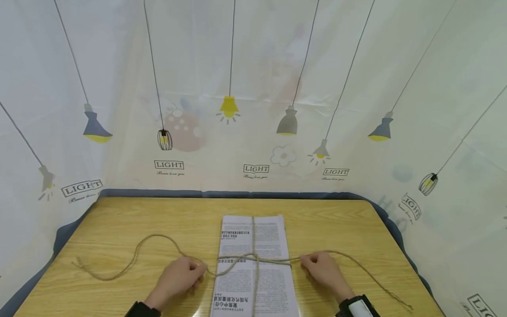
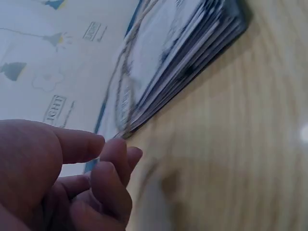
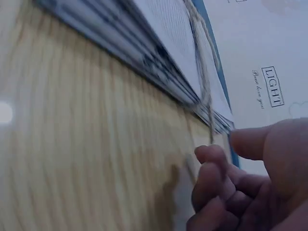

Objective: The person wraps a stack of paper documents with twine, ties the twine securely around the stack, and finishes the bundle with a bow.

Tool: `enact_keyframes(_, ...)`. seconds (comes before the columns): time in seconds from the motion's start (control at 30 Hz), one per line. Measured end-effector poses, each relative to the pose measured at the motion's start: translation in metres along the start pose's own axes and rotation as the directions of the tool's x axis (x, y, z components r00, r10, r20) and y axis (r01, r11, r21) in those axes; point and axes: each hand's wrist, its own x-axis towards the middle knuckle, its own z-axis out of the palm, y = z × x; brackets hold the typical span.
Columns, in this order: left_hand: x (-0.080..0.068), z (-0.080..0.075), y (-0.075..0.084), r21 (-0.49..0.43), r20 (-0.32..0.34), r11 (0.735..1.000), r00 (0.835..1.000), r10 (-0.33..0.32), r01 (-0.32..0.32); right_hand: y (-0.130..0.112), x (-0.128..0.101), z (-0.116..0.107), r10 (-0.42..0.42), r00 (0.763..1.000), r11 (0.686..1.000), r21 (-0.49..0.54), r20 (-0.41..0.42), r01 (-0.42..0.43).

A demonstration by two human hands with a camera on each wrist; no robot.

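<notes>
A stack of folded newspapers (image 1: 273, 281) lies on the table, with twine (image 1: 254, 240) running lengthwise and crosswise over it and crossing near the middle. Left of the stack, my left hand (image 1: 180, 275) pinches one length of the twine between thumb and fingers; that length sags slightly over the paper. On the other side my right hand (image 1: 325, 270) pinches the opposite length, which runs nearly straight from the crossing. Both wrist views show the twine reaching the fingertips beside the layered edges of the newspapers (image 2: 192, 53) (image 3: 159, 62).
A loose tail of twine (image 1: 136, 253) curves across the wooden table (image 1: 166, 215) at left, its end frayed. Another tail (image 1: 372, 275) trails toward the right edge. Behind the table hangs a pale curtain (image 1: 261, 53) printed with lamps.
</notes>
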Motion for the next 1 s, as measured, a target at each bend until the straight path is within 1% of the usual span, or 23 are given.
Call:
enact_keyframes(0.03, 0.001, 0.005, 0.0, -0.048, 0.02, 0.999, 1.0, -0.005, 0.006, -0.001, 0.0, 0.004, 0.049, 0.998, 0.996, 0.077, 0.037, -0.052)
enact_keyframes(0.1, 0.003, 0.014, -0.002, -0.126, 0.038, 0.992, 0.999, -0.023, 0.027, -0.003, 0.001, 0.011, 0.121, 0.989, 0.971, 0.199, 0.087, -0.136)
enact_keyframes(0.13, 0.004, 0.018, -0.002, -0.153, 0.036, 0.988, 0.999, -0.033, 0.038, -0.004, 0.002, 0.015, 0.153, 0.982, 0.951, 0.255, 0.107, -0.176)
enact_keyframes(0.2, 0.008, 0.025, -0.003, -0.195, 0.02, 0.979, 0.998, -0.056, 0.059, -0.006, 0.003, 0.02, 0.19, 0.975, 0.923, 0.319, 0.113, -0.217)
enact_keyframes(0.37, 0.014, 0.034, -0.003, -0.248, -0.046, 0.965, 0.994, -0.101, 0.086, -0.009, 0.008, 0.029, 0.231, 0.971, 0.875, 0.424, 0.064, -0.236)
enact_keyframes(0.43, 0.016, 0.036, -0.003, -0.294, -0.061, 0.949, 0.989, -0.136, 0.112, -0.011, 0.009, 0.03, 0.242, 0.969, 0.853, 0.465, 0.049, -0.236)
enact_keyframes(0.47, 0.016, 0.036, -0.003, -0.324, -0.064, 0.937, 0.985, -0.157, 0.129, -0.012, 0.009, 0.031, 0.245, 0.969, 0.845, 0.48, 0.042, -0.234)
enact_keyframes(0.53, 0.017, 0.036, -0.002, -0.401, -0.075, 0.904, 0.977, -0.197, 0.151, -0.014, 0.009, 0.031, 0.241, 0.97, 0.823, 0.524, 0.026, -0.219)
enact_keyframes(0.63, 0.018, 0.033, 0.0, -0.535, -0.073, 0.83, 0.97, -0.231, 0.158, -0.018, 0.008, 0.033, 0.193, 0.981, 0.791, 0.591, 0.002, -0.157)
enact_keyframes(0.67, 0.018, 0.032, 0.0, -0.574, -0.069, 0.805, 0.97, -0.233, 0.153, -0.02, 0.008, 0.033, 0.173, 0.985, 0.776, 0.617, -0.005, -0.133)
enact_keyframes(0.73, 0.017, 0.03, 0.002, -0.648, -0.058, 0.749, 0.972, -0.227, 0.136, -0.022, 0.008, 0.034, 0.136, 0.991, 0.733, 0.674, -0.01, -0.094)
enact_keyframes(0.8, 0.015, 0.027, 0.003, -0.702, -0.043, 0.701, 0.975, -0.217, 0.125, -0.024, 0.008, 0.035, 0.102, 0.995, 0.678, 0.733, -0.008, -0.063)
enact_keyframes(0.87, 0.014, 0.026, 0.003, -0.748, -0.026, 0.653, 0.978, -0.208, 0.119, -0.026, 0.008, 0.035, 0.072, 0.997, 0.611, 0.791, -0.007, -0.038)
enact_keyframes(0.9, 0.013, 0.025, 0.004, -0.765, -0.022, 0.634, 0.979, -0.203, 0.115, -0.027, 0.007, 0.035, 0.06, 0.998, 0.577, 0.816, -0.007, -0.029)
enact_keyframes(0.93, 0.013, 0.025, 0.004, -0.778, -0.018, 0.619, 0.98, -0.199, 0.111, -0.027, 0.007, 0.035, 0.04, 0.999, 0.543, 0.84, -0.005, -0.018)
enact_keyframes(1.0, 0.012, 0.024, 0.004, -0.787, -0.021, 0.609, 0.981, -0.192, 0.102, -0.028, 0.008, 0.034, 0.008, 1.0, 0.474, 0.88, 0.001, -0.004)
